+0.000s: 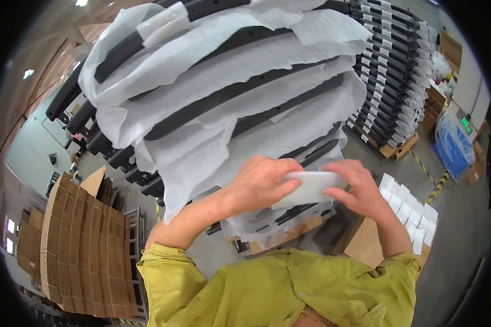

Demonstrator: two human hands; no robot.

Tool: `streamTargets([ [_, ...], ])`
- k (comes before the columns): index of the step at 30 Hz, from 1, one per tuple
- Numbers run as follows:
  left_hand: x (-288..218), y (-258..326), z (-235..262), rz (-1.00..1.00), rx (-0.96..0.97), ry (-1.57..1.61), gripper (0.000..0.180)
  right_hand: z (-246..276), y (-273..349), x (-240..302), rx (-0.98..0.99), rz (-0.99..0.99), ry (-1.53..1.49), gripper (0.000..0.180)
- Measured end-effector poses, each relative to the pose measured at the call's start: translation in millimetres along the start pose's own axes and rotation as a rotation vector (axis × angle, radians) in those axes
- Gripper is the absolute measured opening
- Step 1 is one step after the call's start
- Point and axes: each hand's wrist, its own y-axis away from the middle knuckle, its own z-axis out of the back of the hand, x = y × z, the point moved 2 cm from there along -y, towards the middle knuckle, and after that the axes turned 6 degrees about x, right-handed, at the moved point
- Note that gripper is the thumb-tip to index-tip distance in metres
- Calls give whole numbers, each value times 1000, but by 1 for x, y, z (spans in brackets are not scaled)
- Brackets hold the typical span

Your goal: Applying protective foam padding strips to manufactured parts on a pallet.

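Between my two hands, in front of my chest, is a white, slightly translucent sheet piece (310, 188), perhaps foam or plastic, bent or folded over. My left hand (264, 182) pinches its left end between thumb and fingers. At the other end, my right hand (354, 186) grips the top and side with thumb and fingers. Just beyond stands a tall stack of long black bars (213, 106) with white wrapping sheets (180, 144) draped between the layers. A similar white piece (163, 24) is wrapped around a bar near the top.
Flat brown cartons (87, 245) stand upright on the left beside a metal rack (138, 261). At right, an open carton (365, 245) sits near several white pieces (412, 212). Another stack of black bars (387, 82) rises behind, with a blue plastic-wrapped bundle (453, 144) farther right.
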Motion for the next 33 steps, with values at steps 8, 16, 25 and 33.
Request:
streamTargets([
  [8, -5, 1, 126, -389, -505, -706, 26, 42, -56, -7, 222, -251, -400, 20],
  [16, 58, -18, 205, 333, -349, -742, 49, 35, -155, -8, 156, -346, -637, 26],
  [25, 61, -55, 219, 631, -250, -404, 55, -18, -198, -35, 325, -511, -1022, 27],
  [33, 62, -45, 222, 555, -204, -125, 36, -37, -213, -22, 229, -453, -1202, 27],
])
